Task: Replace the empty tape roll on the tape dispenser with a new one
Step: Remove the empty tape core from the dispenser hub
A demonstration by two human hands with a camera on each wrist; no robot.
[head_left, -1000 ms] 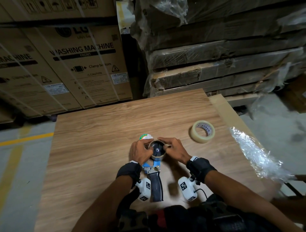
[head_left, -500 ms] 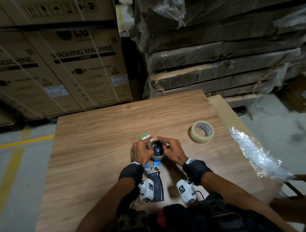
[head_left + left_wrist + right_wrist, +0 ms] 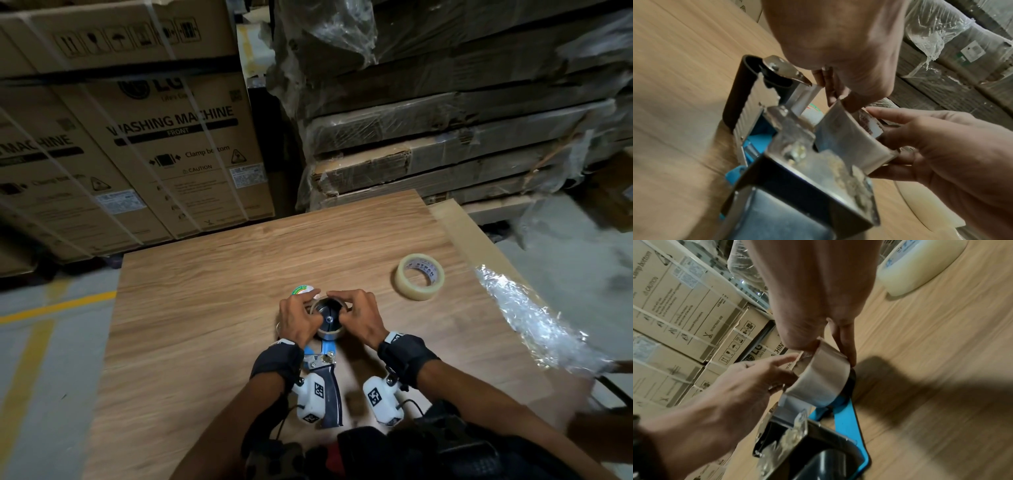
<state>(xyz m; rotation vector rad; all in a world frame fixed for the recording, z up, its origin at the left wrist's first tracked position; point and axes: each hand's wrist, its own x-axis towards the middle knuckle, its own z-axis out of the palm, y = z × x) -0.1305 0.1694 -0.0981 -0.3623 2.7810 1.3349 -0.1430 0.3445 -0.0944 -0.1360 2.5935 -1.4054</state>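
Both hands (image 3: pixel 329 317) masking empty roll (image 3: pixel 819 378)

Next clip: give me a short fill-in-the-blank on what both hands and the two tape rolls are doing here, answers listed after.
1. Both the left hand and the right hand grip the empty roll, which still sits on the tape ____.
2. The new tape roll lies on the table, touched by ____ hand.
3. The new roll lies to the ____ of the hands in the head view.
4. The dispenser's handle points ____ the person.

Missing words: dispenser; neither; right; toward
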